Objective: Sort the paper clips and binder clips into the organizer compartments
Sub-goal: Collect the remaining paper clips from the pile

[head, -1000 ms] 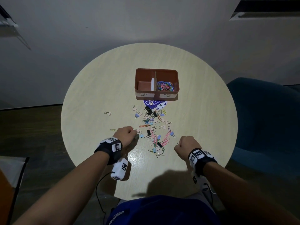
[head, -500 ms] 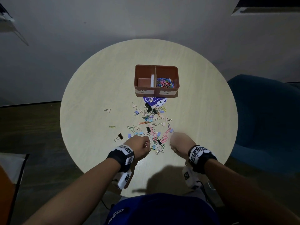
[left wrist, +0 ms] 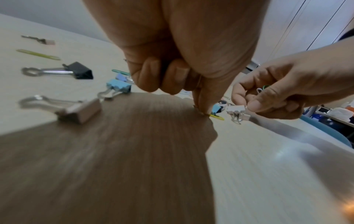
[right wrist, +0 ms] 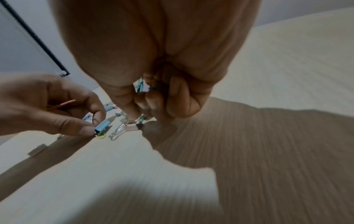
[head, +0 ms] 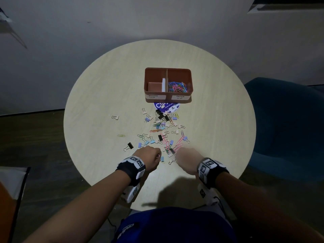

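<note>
A brown two-part organizer (head: 168, 100) stands at the table's middle; its right part, labelled paper clip, holds coloured paper clips (head: 177, 87). A pile of mixed clips (head: 164, 132) runs from it toward me. Both hands work at the near end of the pile. My left hand (head: 158, 156) keeps a red paper clip (right wrist: 63, 103) in its curled fingers and pinches at a yellow paper clip (left wrist: 217, 117) beside a blue binder clip (right wrist: 102, 128). My right hand (head: 176, 157) holds green paper clips (right wrist: 140, 86) in its curled fingers, its thumb touching a white binder clip (left wrist: 236, 109).
The round pale table (head: 105, 95) has a blue sticker (head: 166, 106) in front of the organizer. Stray clips lie left of the pile: a black binder clip (head: 129, 146), a beige one (head: 115, 117), a yellow paper clip (head: 121, 135). A blue chair (head: 284, 120) stands at the right.
My left hand has moved right, from the pile's left side to its near end. My right hand has come forward and left, so the two hands now sit close together.
</note>
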Demonstrator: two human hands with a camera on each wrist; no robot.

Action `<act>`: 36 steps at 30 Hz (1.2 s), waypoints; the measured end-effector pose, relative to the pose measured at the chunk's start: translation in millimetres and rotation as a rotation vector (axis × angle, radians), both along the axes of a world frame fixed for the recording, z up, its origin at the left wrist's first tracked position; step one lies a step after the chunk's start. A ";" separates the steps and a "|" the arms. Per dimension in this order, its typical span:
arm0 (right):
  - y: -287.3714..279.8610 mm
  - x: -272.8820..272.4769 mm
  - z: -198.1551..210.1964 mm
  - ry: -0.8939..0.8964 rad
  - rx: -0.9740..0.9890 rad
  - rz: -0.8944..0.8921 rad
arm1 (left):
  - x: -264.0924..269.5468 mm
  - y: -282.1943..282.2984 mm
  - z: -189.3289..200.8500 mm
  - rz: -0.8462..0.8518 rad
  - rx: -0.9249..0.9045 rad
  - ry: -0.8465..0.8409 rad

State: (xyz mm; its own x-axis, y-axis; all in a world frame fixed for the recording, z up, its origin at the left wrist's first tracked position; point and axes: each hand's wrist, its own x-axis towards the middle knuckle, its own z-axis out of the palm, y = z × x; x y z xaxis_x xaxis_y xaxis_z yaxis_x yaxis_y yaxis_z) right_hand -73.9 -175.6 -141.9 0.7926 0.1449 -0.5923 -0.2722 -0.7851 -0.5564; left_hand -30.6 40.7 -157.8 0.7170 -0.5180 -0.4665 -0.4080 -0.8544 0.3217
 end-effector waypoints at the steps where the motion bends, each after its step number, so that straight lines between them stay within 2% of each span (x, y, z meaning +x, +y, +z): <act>1: 3.2 -0.4 1.8 -0.004 0.012 0.030 | -0.1 4.3 -0.6 0.005 -0.005 0.009; 4: 7.9 -1.2 3.7 -0.031 0.071 0.022 | -0.5 17.1 -1.4 0.035 -0.004 0.028; 9: 4.5 0.5 -1.0 -0.069 0.070 -0.176 | -5.6 22.3 3.4 -0.001 -0.017 -0.006; 14: 5.4 1.8 -2.1 -0.116 -0.016 -0.051 | -14.1 10.8 8.1 -0.126 0.005 -0.014; 17: 6.8 -0.1 -1.2 -0.142 -0.118 0.012 | -17.2 10.3 7.4 -0.143 0.040 -0.021; 25: 2.2 -0.1 -4.1 -0.160 -0.145 -0.034 | -15.2 13.3 9.2 -0.046 0.032 -0.074; 29: -1.2 1.2 -5.3 -0.190 -0.182 0.065 | -15.2 11.8 4.3 0.001 0.023 -0.081; 33: -4.4 1.9 -6.0 -0.208 -0.236 0.110 | -11.7 17.2 0.4 0.184 0.000 -0.084; 36: -3.6 2.2 -6.1 -0.221 -0.221 0.134 | -9.3 19.9 -1.0 0.205 -0.008 -0.093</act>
State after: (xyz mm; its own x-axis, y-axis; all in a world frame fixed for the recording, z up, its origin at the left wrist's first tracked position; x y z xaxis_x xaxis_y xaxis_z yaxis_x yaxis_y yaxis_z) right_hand -71.6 -179.1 -148.0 0.8878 0.1438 -0.4372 -0.0504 -0.9138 -0.4030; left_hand -39.9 60.6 -158.7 0.8472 -0.3608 -0.3899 -0.2544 -0.9199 0.2983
